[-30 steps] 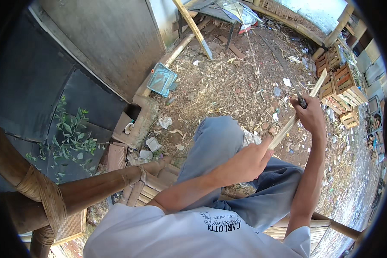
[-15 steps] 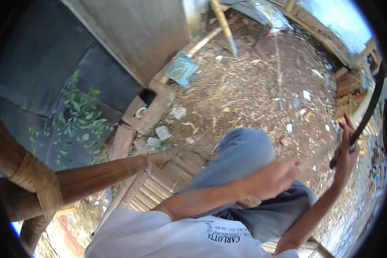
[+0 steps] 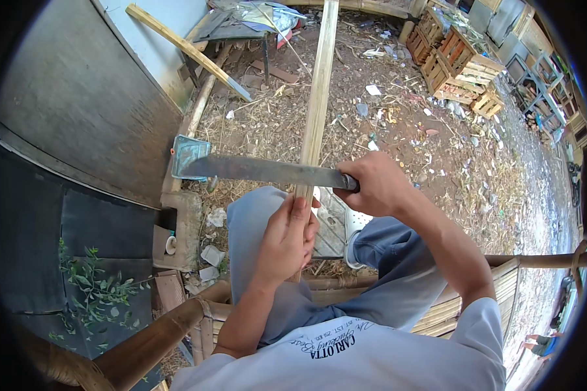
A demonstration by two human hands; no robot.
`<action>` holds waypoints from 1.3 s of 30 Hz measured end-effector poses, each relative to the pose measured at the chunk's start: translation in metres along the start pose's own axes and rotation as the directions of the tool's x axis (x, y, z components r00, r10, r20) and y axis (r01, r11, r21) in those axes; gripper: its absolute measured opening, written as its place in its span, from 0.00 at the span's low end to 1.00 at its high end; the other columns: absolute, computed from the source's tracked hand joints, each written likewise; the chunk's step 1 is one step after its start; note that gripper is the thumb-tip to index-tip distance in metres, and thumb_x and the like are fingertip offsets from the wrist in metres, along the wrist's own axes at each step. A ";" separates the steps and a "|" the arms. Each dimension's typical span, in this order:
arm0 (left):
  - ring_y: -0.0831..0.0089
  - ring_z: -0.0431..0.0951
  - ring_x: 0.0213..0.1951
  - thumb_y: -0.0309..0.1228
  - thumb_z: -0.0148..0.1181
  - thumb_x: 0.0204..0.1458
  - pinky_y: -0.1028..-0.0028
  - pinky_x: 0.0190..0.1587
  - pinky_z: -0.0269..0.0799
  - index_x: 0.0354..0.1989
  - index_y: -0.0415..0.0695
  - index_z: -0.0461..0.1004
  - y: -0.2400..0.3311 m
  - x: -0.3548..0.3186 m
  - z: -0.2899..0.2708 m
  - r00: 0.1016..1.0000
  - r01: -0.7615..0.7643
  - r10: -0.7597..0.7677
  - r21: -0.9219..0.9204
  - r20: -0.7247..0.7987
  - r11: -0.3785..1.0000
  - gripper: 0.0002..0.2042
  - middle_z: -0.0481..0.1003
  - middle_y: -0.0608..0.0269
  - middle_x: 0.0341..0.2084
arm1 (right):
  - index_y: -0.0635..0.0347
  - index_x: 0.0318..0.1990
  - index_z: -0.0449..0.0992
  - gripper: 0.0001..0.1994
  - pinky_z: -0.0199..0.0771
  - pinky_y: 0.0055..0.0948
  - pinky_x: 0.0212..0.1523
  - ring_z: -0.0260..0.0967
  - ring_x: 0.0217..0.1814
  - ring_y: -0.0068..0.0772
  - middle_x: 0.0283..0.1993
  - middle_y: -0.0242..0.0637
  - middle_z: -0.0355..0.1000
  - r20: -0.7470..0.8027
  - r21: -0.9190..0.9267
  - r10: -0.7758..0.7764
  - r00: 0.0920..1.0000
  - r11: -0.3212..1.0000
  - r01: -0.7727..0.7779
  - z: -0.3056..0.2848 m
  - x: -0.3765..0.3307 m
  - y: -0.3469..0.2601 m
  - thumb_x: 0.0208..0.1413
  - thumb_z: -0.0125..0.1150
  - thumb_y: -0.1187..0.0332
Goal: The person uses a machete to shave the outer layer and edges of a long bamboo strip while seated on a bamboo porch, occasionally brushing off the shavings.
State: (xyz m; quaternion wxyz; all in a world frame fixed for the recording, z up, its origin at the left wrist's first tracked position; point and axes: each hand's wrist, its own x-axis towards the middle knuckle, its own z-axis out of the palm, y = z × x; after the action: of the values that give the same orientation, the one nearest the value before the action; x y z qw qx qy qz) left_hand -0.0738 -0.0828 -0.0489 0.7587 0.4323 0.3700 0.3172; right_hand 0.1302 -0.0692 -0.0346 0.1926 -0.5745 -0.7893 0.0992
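My left hand [image 3: 287,236] is wrapped round the near end of a long, pale bamboo strip [image 3: 319,85], just over my left knee. The strip runs away from me to the top of the view. In my right hand [image 3: 375,182] is the dark handle of a machete [image 3: 254,171], and its long, dull grey blade points left. That blade crosses the strip a little beyond my left fingers; whether its edge is biting into the strip I cannot tell.
I sit on a bamboo-slat bench [image 3: 486,287], with a bamboo rail [image 3: 163,329] at my left. Beyond my knees the ground is littered with chips and scraps. A blue plastic basket [image 3: 190,155] lies left, near the blade's tip. Wooden crates [image 3: 460,68] stand far right.
The view has swung to the right. The bamboo strip now points straight away from me, and the machete, earlier raised at the far right, lies across it.
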 end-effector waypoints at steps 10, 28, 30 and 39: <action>0.88 0.57 0.13 0.36 0.40 0.65 0.84 0.13 0.54 0.35 0.40 0.64 -0.016 0.003 0.005 0.991 -0.126 0.133 0.332 0.001 0.935 0.12 0.60 0.72 0.15 | 0.57 0.26 0.78 0.07 0.75 0.44 0.33 0.74 0.29 0.50 0.23 0.46 0.74 0.239 -0.107 0.168 0.956 0.983 -0.146 -0.011 -0.001 -0.011 0.37 0.60 0.66; 0.89 0.55 0.12 0.41 0.39 0.65 0.85 0.10 0.53 0.38 0.43 0.63 -0.011 -0.007 0.009 0.992 -0.062 0.051 0.093 0.115 0.994 0.13 0.56 0.73 0.15 | 0.57 0.27 0.77 0.07 0.73 0.45 0.33 0.73 0.28 0.52 0.22 0.47 0.72 0.018 -0.016 0.286 0.958 0.958 -0.285 -0.025 -0.018 -0.009 0.42 0.59 0.65; 0.89 0.55 0.11 0.41 0.39 0.65 0.85 0.10 0.53 0.38 0.43 0.62 -0.012 -0.009 0.010 0.991 -0.065 0.053 0.092 0.125 0.994 0.13 0.57 0.73 0.15 | 0.62 0.27 0.76 0.09 0.70 0.40 0.27 0.73 0.23 0.45 0.20 0.45 0.72 -0.114 0.281 0.403 0.908 0.890 -0.359 -0.026 -0.011 -0.012 0.46 0.59 0.64; 0.89 0.56 0.12 0.41 0.38 0.66 0.85 0.11 0.55 0.40 0.41 0.62 -0.013 -0.008 0.017 0.991 -0.079 0.074 0.036 0.115 0.996 0.14 0.58 0.72 0.16 | 0.70 0.37 0.72 0.16 0.57 0.20 0.16 0.52 0.13 0.16 0.33 0.39 0.75 0.130 0.991 0.538 0.833 -0.041 -0.128 -0.023 0.016 -0.020 0.51 0.58 0.62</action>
State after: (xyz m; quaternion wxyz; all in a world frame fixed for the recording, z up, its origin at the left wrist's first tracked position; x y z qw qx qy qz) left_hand -0.0614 -0.1018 -0.0516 0.7569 0.4787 0.3156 0.3135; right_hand 0.1182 -0.0619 -0.0030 0.6147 -0.4668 -0.2956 0.5630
